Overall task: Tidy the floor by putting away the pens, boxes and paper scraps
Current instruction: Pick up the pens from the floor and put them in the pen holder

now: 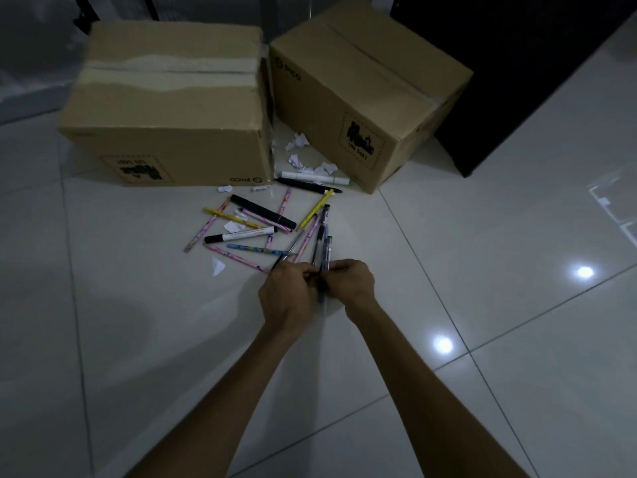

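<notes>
Two boxes (165,108) at back, scraps (300,150) between them; pens (248,219) strewn in front. Left hand (286,291) and right hand (351,281) both curl round one bundle (322,250). Gathering step; next, pick up loose pens

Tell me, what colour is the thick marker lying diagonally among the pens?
Black marker, seen clearly in the head view.

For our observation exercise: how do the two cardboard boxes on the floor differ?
The left box has torn, ragged tape along its top seam; the right box has smooth, intact tape. The left box's printed label is upside down, the right box's upright. The right box is turned at an angle. Both are closed, brown and marked PICO.
</notes>
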